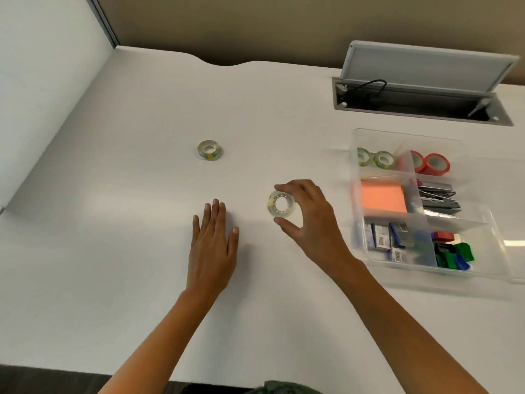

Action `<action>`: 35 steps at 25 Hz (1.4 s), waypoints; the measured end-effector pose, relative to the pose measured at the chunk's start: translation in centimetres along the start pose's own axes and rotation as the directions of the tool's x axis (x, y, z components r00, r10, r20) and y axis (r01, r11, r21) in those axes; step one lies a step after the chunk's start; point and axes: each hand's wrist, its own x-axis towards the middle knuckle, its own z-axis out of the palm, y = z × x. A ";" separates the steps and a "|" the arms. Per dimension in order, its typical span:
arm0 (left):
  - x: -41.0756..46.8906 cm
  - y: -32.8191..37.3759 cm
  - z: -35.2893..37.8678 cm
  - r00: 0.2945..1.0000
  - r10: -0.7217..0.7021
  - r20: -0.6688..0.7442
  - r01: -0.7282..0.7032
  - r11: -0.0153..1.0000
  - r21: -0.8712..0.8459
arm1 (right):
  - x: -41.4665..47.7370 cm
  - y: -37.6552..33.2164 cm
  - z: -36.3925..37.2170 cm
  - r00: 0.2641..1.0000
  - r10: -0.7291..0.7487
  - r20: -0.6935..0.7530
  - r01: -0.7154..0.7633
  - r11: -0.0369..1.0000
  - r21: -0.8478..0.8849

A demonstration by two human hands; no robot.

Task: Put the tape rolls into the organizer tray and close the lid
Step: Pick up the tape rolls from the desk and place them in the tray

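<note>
My right hand (309, 220) grips a clear tape roll (281, 204) between thumb and fingers, tilted on edge just above the white table. My left hand (211, 248) lies flat on the table, fingers together, holding nothing. Another clear tape roll (209, 150) lies flat farther back, left of centre. The clear organizer tray (358, 194) sits at the right. Its back compartments hold two clear tape rolls (375, 159) and two red tape rolls (429, 164). I cannot make out a lid on the tray.
The tray also holds orange sticky notes (382, 199), grey clips (439, 199), staple boxes (386, 240) and coloured binder clips (451, 251). A cable hatch (420, 100) stands open in the table behind the tray. A partition (42, 81) borders the left side.
</note>
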 end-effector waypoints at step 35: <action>5.6 8.0 7.8 0.984 0.152 0.089 -0.169 0.957 0.234 | 12.3 17.5 -12.4 0.944 0.140 0.299 -0.014 0.922 -0.387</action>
